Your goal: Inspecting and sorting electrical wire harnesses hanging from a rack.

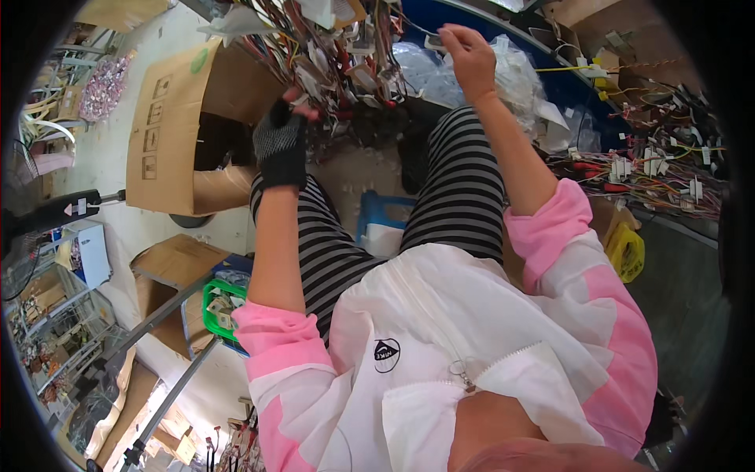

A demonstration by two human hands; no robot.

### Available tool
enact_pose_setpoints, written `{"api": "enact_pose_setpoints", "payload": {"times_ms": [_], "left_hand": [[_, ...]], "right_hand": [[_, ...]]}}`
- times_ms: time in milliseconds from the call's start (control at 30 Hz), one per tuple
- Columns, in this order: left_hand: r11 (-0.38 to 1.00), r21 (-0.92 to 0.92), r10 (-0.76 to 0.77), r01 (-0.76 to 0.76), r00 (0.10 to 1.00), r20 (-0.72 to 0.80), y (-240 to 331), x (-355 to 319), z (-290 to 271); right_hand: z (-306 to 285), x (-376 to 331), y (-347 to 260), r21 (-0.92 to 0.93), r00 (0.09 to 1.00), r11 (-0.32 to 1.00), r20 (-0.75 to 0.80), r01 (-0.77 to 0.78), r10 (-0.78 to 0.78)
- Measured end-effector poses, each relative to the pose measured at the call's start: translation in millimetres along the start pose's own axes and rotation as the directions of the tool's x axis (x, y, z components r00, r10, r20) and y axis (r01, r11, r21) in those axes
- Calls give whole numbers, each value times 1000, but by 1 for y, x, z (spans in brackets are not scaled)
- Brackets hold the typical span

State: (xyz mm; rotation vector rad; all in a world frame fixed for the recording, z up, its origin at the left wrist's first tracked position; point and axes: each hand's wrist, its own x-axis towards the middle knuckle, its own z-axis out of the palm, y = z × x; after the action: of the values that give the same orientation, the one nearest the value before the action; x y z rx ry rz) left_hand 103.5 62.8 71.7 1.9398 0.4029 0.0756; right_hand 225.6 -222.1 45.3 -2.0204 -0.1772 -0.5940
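Observation:
A thick bundle of multicoloured wires (346,59) with white connectors and tags hangs in front of me at the top. My left hand (281,141), in a grey and black fingerless glove, is at the bundle's lower left, its visible fingertips apart and close to the wires. Some of its fingers are hidden by the glove and the hand's turn. Farther right, my bare right hand (472,61) is raised, with thumb and fingers pinched on the end of a thin wire (418,30). A small pale connector (435,42) sits by those fingertips.
An open cardboard box (169,130) stands left of my knee. Clear plastic bags (511,79) lie behind my right hand, and more wire harnesses (653,165) lie at right. A blue plastic stool (376,216) is between my legs; a green basket (211,311) is at left.

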Motion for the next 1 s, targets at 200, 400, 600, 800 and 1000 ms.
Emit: {"api": "enact_pose_setpoints", "payload": {"times_ms": [200, 400, 600, 800, 1000], "left_hand": [[845, -533, -144, 49, 980, -139, -100, -29, 1], [994, -54, 80, -91, 978, -190, -93, -49, 3], [927, -375, -62, -13, 980, -189, -96, -51, -5], [995, 96, 17, -9, 997, -81, -99, -57, -6], [902, 431, -76, -34, 969, 234, -130, -4, 12]], "right_hand": [[49, -50, 46, 15, 901, 940, 289, -342, 324], [104, -54, 30, 125, 955, 989, 293, -76, 36], [82, -32, 69, 123, 853, 901, 395, -416, 341], [55, -34, 40, 288, 715, 709, 557, -643, 422], [46, -38, 23, 230, 630, 670, 636, -706, 446]]}}
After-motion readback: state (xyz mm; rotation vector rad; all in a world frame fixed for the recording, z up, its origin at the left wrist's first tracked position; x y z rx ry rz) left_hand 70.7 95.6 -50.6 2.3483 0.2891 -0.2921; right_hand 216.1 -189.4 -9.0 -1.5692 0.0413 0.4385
